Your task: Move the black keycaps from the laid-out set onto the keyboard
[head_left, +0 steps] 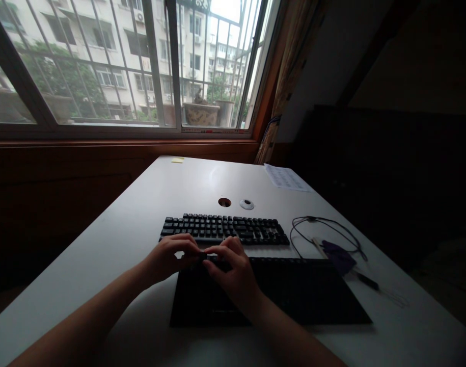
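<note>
Two bare hands meet near the centre of the frame, over the near edge of rows of black keys (pixel 221 227) on a white desk (pixel 141 219). Step in hand, as judged from the pose: close fingertip work on one small dark piece (pixel 203 256), held between the hands just above the far edge of a dark flat board (pixel 286 295). What the piece is cannot be told in the dim light. The next move would call for a steady, light pinch and fine turning of the fingers rather than any reach of the arms.

Pose: the left hand (pixel 162 261) enters from the lower left, wrist bent inward, thumb and forefinger curved into a ring and closed at the tips on the piece. The right hand (pixel 236 266) enters from the lower right, back upward, its forefinger and thumb nearly together and apparently gripping the piece's other side; the remaining fingers curl above. At right lie a looped cable (pixel 332 220) and a purple item (pixel 337 257).
</note>
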Tool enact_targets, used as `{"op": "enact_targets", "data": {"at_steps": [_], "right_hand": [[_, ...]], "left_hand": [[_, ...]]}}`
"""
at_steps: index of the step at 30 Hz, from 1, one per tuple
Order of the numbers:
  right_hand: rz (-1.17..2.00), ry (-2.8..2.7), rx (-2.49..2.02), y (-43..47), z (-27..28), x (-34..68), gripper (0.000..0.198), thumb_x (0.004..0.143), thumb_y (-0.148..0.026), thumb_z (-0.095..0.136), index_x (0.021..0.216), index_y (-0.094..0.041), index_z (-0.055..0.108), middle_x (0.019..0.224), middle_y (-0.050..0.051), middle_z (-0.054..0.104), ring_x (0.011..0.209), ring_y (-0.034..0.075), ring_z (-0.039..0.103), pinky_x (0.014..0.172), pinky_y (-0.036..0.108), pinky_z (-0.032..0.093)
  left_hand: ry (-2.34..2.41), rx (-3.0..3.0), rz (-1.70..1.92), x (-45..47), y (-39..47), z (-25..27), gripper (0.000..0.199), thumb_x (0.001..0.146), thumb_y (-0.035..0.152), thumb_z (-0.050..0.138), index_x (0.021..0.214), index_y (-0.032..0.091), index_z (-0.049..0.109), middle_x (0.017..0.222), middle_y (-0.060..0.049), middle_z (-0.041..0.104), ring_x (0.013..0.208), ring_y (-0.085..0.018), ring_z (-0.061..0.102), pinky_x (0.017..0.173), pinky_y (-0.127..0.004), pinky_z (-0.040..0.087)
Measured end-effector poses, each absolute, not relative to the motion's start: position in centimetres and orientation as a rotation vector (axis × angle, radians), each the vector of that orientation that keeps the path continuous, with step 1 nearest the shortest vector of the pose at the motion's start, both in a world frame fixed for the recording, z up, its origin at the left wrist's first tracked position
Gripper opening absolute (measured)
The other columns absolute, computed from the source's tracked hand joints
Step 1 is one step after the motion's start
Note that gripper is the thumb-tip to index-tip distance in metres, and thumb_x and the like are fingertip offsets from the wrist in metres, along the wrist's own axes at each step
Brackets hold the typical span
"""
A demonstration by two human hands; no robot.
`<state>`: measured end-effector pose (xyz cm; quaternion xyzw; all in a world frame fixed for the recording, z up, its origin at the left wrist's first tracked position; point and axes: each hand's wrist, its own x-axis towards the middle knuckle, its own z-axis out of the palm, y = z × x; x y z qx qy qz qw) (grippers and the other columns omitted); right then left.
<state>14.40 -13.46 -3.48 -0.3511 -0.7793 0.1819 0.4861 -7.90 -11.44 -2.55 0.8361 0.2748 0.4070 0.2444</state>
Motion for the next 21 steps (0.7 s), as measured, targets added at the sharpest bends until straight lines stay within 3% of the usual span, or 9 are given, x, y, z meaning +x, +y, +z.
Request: {"op": "enact_targets", "data": {"at_steps": [5, 11, 21], "right_hand": [[0.509, -1.883, -0.903, -13.5, -3.4, 14.4, 0.017, 0.083, -0.021, 0.075, 0.099, -0.027, 0.074, 0.081, 0.0, 0.053, 0.081, 0.02, 0.053, 0.077, 0.036, 0.045], [0.542, -1.984, -1.001, -13.2, -3.7, 14.4, 0.015, 0.08, -0.021, 0.078, 0.094, -0.025, 0.074, 0.081, 0.0, 0.055, 0.085, 0.02, 0.052, 0.082, 0.036, 0.044], [0.448, -2.215, -1.04, -13.4, -4.0, 14.2, 0.012, 0.078, -0.022, 0.08, 0.088, -0.025, 0.074, 0.081, 0.001, 0.061, 0.09, 0.022, 0.051, 0.085, 0.037, 0.043]], "left_hand": [[0.82, 2.354, 1.03, -8.4, -11.4, -2.7, 0.008, 0.093, 0.022, 0.065, 0.094, 0.016, 0.07, 0.085, -0.006, 0.066, 0.067, -0.012, 0.06, 0.059, -0.021, 0.048], [0.96, 2.476, 0.878, -9.8, -11.4, -1.8, 0.009, 0.094, 0.019, 0.062, 0.089, 0.017, 0.069, 0.081, -0.003, 0.063, 0.067, -0.011, 0.056, 0.059, -0.02, 0.043], [0.938, 2.546, 0.571, -10.6, -11.4, -1.8, 0.007, 0.089, 0.02, 0.065, 0.092, 0.02, 0.071, 0.081, -0.002, 0.061, 0.067, -0.011, 0.058, 0.064, -0.021, 0.045]]}}
